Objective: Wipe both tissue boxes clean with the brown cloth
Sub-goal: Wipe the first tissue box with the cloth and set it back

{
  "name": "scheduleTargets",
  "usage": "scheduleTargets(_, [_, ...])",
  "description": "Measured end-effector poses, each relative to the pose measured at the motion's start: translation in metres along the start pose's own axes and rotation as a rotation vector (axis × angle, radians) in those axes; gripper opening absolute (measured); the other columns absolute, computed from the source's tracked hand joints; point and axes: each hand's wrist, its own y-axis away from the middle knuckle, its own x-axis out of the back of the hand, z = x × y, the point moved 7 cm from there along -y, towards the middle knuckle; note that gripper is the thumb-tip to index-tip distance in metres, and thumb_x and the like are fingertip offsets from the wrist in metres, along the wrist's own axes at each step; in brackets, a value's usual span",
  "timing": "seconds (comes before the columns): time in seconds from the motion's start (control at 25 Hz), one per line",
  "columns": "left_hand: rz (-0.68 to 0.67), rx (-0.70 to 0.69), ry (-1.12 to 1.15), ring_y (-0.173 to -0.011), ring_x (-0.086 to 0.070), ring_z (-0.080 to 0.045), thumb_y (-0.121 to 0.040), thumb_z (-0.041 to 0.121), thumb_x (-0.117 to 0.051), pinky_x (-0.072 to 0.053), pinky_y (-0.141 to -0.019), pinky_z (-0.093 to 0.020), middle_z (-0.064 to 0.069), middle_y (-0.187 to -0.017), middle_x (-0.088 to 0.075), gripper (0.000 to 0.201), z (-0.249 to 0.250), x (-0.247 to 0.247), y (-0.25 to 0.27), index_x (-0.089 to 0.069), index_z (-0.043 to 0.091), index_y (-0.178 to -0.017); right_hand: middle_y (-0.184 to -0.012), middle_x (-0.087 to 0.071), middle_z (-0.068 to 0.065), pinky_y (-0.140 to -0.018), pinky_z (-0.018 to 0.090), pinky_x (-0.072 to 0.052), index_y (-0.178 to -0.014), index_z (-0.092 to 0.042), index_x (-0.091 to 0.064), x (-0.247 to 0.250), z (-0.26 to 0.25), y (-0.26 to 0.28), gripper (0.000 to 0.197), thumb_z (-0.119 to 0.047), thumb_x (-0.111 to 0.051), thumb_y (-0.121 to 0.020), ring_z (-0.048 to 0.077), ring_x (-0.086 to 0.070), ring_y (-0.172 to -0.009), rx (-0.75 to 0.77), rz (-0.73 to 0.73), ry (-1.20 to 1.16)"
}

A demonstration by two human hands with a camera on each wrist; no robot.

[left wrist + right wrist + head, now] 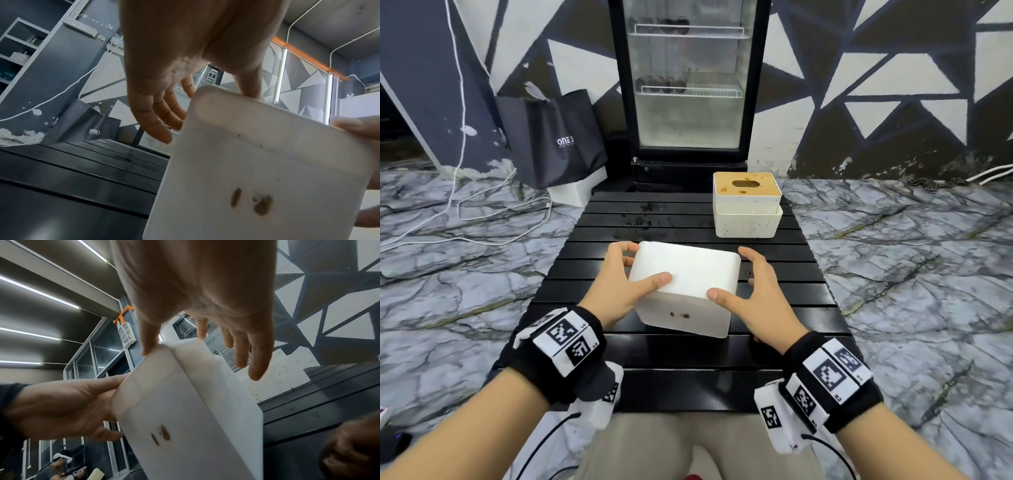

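A plain white tissue box stands near the middle of the black slatted table, with two brown stains on its near face. My left hand holds its left side, thumb on top and fingers round the far corner. My right hand has its thumb on the near right top corner, and its straight fingers are spread beside the right side. The second tissue box, speckled with a stained wooden lid, stands at the far right. A dark brown mass under my right wrist may be the cloth.
Wet dark spots lie on the table's far left slats. A glass-door fridge stands just behind the table, with a black bag and white cables on the marble floor to its left.
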Motion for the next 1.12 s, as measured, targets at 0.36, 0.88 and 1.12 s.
scheduleTargets(0.36, [-0.354, 0.044, -0.12, -0.1, -0.06, -0.002, -0.041, 0.042, -0.089, -0.045, -0.085, -0.013, 0.008, -0.115, -0.059, 0.129, -0.016, 0.004, 0.027, -0.008, 0.047, -0.14, -0.128, -0.049, 0.001, -0.096, 0.043, -0.047, -0.13, -0.046, -0.023, -0.017, 0.018, 0.017, 0.096, -0.019, -0.083, -0.06, 0.024, -0.057, -0.111, -0.152, -0.266, -0.278])
scheduleTargets(0.88, [-0.278, -0.086, -0.132, -0.098, -0.064, -0.002, -0.069, 0.01, -0.081, -0.05, -0.077, -0.014, 0.014, -0.121, -0.053, 0.061, -0.033, -0.01, 0.052, -0.037, 0.032, -0.105, -0.103, -0.053, 0.0, -0.068, 0.034, -0.051, -0.096, -0.023, -0.035, -0.017, 0.038, 0.028, 0.053, 0.012, -0.062, -0.068, 0.017, -0.059, -0.086, -0.082, -0.261, -0.188])
scheduleTargets(1.12, [-0.262, -0.09, -0.214, -0.112, -0.057, -0.004, -0.067, 0.017, -0.083, -0.041, -0.086, -0.009, 0.013, -0.123, -0.053, 0.072, -0.045, -0.018, 0.057, -0.035, 0.038, -0.116, -0.105, -0.048, -0.006, -0.078, 0.051, -0.052, -0.089, -0.038, -0.036, -0.019, 0.053, 0.034, 0.056, -0.005, -0.068, -0.057, 0.023, -0.057, -0.087, -0.068, -0.263, -0.116])
